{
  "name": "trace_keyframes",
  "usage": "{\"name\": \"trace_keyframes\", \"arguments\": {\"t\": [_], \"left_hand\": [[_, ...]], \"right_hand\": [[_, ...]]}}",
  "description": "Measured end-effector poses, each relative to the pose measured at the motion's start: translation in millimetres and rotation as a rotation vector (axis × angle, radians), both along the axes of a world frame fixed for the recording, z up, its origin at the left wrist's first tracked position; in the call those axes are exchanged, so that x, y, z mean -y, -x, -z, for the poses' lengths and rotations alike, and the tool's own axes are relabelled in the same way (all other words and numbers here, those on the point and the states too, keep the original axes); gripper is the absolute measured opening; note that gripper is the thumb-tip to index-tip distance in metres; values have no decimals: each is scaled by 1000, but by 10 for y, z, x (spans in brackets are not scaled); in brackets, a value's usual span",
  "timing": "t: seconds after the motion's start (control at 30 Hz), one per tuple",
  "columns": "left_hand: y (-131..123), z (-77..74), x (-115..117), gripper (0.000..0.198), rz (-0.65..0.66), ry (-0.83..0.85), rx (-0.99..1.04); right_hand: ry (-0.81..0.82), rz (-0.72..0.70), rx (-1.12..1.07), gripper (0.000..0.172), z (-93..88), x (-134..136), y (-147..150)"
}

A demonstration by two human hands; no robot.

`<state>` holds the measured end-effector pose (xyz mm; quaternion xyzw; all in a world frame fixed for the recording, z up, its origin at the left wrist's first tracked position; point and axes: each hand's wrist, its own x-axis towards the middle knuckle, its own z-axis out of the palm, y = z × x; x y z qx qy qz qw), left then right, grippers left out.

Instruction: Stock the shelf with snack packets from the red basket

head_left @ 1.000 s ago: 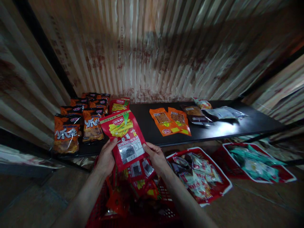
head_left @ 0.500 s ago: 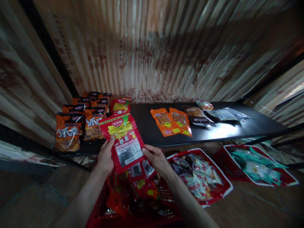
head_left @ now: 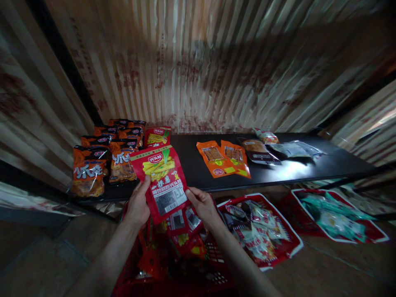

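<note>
A red snack packet with a yellow picture and a barcode label is held upright in front of me, over the front edge of the black shelf. My left hand grips its left lower edge, thumb on the front. My right hand pinches its right lower corner. Below my hands stands a red basket with several more red packets. Another red packet of the same kind stands on the shelf behind the held one.
Orange-black snack bags stand in rows at the shelf's left end. Two orange packets, a dark packet and pale bags lie to the right. Two more red baskets with packets sit on the floor.
The held packet has shifted slightly, down and to the right by a little; both hands keep their grip. Nothing else has moved.
</note>
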<state>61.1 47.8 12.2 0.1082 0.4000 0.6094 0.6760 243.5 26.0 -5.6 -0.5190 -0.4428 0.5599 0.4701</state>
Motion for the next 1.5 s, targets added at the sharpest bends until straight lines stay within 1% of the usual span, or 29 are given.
{"name": "trace_keyframes", "arguments": {"t": [0.13, 0.2, 0.27, 0.37, 0.43, 0.5, 0.6, 0.63, 0.73, 0.8, 0.93, 1.07, 1.27, 1.37, 1.43, 1.5], "left_hand": [[-11, -2, -5, 27, -19, 6, 11], [-11, 9, -5, 28, -6, -9, 17], [-10, 16, 3, 31, 23, -32, 10], [-17, 7, 21, 33, 46, -45, -5], [-30, -10, 31, 34, 46, -43, -1], [-45, -29, 37, 36, 51, -41, 5], [-64, -39, 44, 39, 66, -21, -7], [-68, -36, 45, 39, 73, -19, -8], [-80, -11, 44, 38, 93, -38, 3], [-90, 4, 41, 36, 83, -42, 9], [-111, -21, 40, 36, 60, 5, 24], [-128, -95, 48, 38, 65, 23, 64], [-126, -148, 53, 42, 106, 61, 91], [-126, -162, 54, 42, 130, 85, 109], [-133, -159, 58, 42, 148, 87, 120], [-146, -145, 65, 42, 164, 79, 124]], "right_hand": [[-28, 40, 73, 37, 16, -4, 16], [-57, 59, 117, 38, 37, -11, 24], [-137, 117, 192, 33, 64, -19, 28], [-291, 252, 334, 24, 89, -29, 22], [-317, 303, 348, 23, 84, -33, 16], [-249, 289, 247, 25, 66, -36, 16], [-87, 204, 34, 32, 41, -38, 30], [-48, 199, -19, 33, 36, -39, 36], [34, 250, -145, 35, 27, -37, 51], [80, 266, -228, 36, 20, -35, 60], [113, 248, -333, 35, 14, -31, 77], [95, 245, -360, 34, 24, -31, 87], [82, 247, -276, 37, 35, -36, 85], [17, 249, -204, 33, 45, -45, 73], [-77, 245, -72, 30, 45, -44, 59], [-231, 276, 181, 27, 34, -33, 42]]}}
